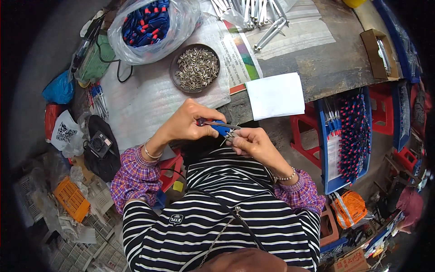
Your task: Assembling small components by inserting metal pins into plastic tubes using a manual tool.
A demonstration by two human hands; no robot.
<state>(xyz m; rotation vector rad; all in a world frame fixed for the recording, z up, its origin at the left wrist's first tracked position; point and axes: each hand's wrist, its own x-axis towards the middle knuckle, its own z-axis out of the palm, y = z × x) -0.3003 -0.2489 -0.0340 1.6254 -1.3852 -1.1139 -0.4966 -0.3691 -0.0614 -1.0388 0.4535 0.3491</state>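
Observation:
My left hand (192, 120) is closed on a small blue plastic handle (221, 128) with a dark-and-red end, and a thin metal strip lies along its upper side. At the handle's other end, the fingertips of my right hand (254, 143) pinch small metal parts (230, 134); their exact shape is hard to make out. Both hands meet just in front of the table's near edge. Beyond them stands a round dark bowl (173, 75) full of small metal pins (197, 68). A clear plastic bag (181, 25) behind it holds many blue handles with red parts (145, 25).
Slim metal pieces (265, 18) lie at the table's back. A folded white sheet (276, 96) overhangs the near edge. At right, a blue tray (333, 181) of blue-and-red tools sits by red stools (306, 136). A cardboard box (368, 50) stands at the table's right edge.

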